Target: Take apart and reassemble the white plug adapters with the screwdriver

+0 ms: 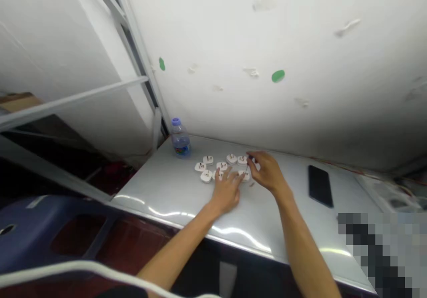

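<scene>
Several white plugs, each with dark pins facing up, lie grouped on the grey tabletop. Over the nearer ones my left hand is spread palm down, its fingers apart. One of its fingertips touches a white plug on the right of the group. My right hand pinches a small screwdriver with a thin shaft, which points down at that same plug. Another plug sits just behind it, and a plug beneath my left fingers is partly covered. A tiny brownish piece lies by the touched plug.
At the back left corner stands a clear water bottle with a blue cap. A black phone lies to the right. Behind the table rises a white wall; metal frame bars and a blue plastic chair are at left.
</scene>
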{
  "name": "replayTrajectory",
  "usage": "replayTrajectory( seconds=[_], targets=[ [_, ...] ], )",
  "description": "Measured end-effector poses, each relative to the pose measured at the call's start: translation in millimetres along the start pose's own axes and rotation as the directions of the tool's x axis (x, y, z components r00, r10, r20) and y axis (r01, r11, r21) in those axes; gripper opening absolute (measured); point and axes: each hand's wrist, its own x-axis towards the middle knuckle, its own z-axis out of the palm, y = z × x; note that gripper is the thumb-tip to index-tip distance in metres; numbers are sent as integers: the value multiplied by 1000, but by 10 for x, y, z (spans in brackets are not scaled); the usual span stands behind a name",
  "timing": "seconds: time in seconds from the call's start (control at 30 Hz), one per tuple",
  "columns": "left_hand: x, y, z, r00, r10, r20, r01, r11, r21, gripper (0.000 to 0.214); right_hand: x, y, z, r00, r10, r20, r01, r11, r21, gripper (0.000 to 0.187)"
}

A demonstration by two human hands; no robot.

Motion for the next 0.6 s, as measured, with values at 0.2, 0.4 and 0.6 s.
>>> replayTrajectory(
  seconds=[0.2, 0.4, 0.6],
  targets=[
    [19, -24, 30, 999, -2, 41, 2, 1000, 6, 62, -5, 13, 8, 1000, -13, -22, 13, 1000, 9, 25],
    [24, -38, 47, 998, 18, 53, -20, 999, 30, 61, -6, 33, 15, 999, 17, -27, -16, 999, 34, 25],
    [26, -20, 34, 998, 20, 55, -22, 999, 49, 57, -17, 47, 3, 1000, 17, -22, -16, 999, 43, 26]
  ],
)
